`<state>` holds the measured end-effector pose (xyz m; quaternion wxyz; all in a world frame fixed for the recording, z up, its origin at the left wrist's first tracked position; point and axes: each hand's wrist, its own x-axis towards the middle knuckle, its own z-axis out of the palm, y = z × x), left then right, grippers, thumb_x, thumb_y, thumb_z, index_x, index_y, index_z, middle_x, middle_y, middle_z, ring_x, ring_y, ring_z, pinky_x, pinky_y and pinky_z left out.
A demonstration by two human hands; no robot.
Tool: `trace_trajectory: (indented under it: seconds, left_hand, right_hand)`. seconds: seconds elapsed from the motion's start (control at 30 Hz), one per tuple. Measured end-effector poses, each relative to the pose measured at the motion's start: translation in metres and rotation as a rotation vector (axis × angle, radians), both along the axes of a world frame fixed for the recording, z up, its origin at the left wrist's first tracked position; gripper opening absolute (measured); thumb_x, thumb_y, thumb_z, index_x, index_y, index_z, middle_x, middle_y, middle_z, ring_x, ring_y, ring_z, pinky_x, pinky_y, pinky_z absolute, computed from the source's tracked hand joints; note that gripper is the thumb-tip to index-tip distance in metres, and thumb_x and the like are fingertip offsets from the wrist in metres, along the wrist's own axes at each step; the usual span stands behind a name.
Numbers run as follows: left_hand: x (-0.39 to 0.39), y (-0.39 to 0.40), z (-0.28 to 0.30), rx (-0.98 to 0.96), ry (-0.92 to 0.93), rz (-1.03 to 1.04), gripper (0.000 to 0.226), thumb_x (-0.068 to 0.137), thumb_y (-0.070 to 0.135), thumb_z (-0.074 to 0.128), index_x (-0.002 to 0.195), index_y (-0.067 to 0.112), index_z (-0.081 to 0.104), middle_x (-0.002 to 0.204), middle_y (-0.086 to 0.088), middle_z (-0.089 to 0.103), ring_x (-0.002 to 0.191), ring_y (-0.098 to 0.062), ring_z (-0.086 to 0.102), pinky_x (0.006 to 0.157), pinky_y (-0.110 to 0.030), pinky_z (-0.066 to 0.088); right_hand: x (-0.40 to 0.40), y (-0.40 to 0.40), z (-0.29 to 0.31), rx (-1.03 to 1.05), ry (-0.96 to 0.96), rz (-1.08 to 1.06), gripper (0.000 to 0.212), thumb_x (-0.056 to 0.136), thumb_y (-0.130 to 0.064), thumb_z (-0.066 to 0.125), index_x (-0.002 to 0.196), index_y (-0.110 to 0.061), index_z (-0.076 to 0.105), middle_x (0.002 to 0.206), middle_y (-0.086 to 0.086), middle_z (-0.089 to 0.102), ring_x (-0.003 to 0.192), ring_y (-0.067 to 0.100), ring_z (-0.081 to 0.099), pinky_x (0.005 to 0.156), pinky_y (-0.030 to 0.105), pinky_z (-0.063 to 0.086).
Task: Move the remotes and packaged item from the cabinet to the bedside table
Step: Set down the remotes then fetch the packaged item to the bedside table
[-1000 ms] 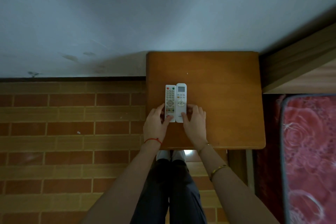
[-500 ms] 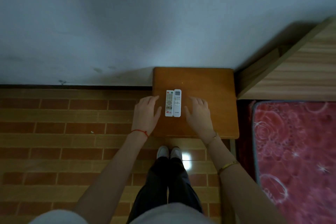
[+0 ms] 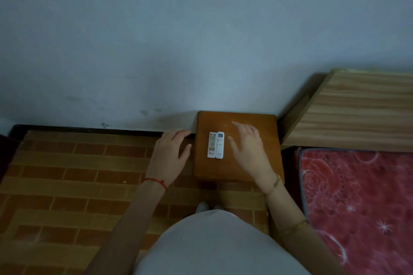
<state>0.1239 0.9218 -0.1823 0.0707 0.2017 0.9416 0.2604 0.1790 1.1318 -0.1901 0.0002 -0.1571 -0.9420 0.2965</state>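
Observation:
Two white remotes lie side by side on the brown wooden bedside table (image 3: 237, 169): a many-buttoned remote (image 3: 211, 144) on the left and a remote with a small screen (image 3: 219, 145) touching its right side. My left hand (image 3: 171, 154) hovers open to the left of the table, over the floor. My right hand (image 3: 248, 147) is open above the table, just right of the remotes. Neither hand touches them. No packaged item or cabinet is in view.
A pale wall rises behind the table. A wooden headboard (image 3: 357, 111) and a red floral mattress (image 3: 357, 203) stand to the right. Brick-patterned floor (image 3: 78, 174) spreads to the left. My feet (image 3: 209, 206) are right in front of the table.
Both hands let go of the remotes and drew apart, left and right. The view pulled up and back, so the table looks smaller.

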Motion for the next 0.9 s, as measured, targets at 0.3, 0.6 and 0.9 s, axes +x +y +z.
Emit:
trace_trajectory:
  seconds: [0.3,0.6,0.9]
  left_hand:
    - [0.048,-0.037,0.032,0.033,0.066,0.203,0.037,0.095,0.024,0.056,0.132,0.019,0.056,0.132,0.0,0.056,0.127,-0.016,0.047,0.11,-0.038,0.04]
    - [0.09,-0.12,0.048,0.03,0.073,0.506,0.039,0.097,0.031,0.053,0.136,0.024,0.053,0.138,0.002,0.053,0.132,-0.016,0.042,0.113,-0.043,0.036]
    - [0.151,-0.228,0.062,0.043,0.109,0.905,0.04,0.096,0.028,0.056,0.136,0.023,0.053,0.136,0.0,0.055,0.13,-0.019,0.045,0.111,-0.046,0.038]
  right_hand:
    - [0.021,-0.025,0.022,-0.084,0.027,0.099,0.047,0.099,-0.031,0.048,0.143,-0.017,0.041,0.144,0.003,0.048,0.139,0.02,0.032,0.114,0.034,0.029]
    - [-0.01,-0.101,0.048,-0.068,0.021,0.435,0.048,0.099,-0.031,0.049,0.143,-0.015,0.042,0.141,0.004,0.05,0.137,0.021,0.035,0.114,0.035,0.031]
    - [-0.033,-0.249,0.063,-0.035,-0.011,0.86,0.047,0.1,-0.031,0.046,0.144,-0.018,0.04,0.146,0.002,0.046,0.138,0.022,0.034,0.115,0.04,0.031]
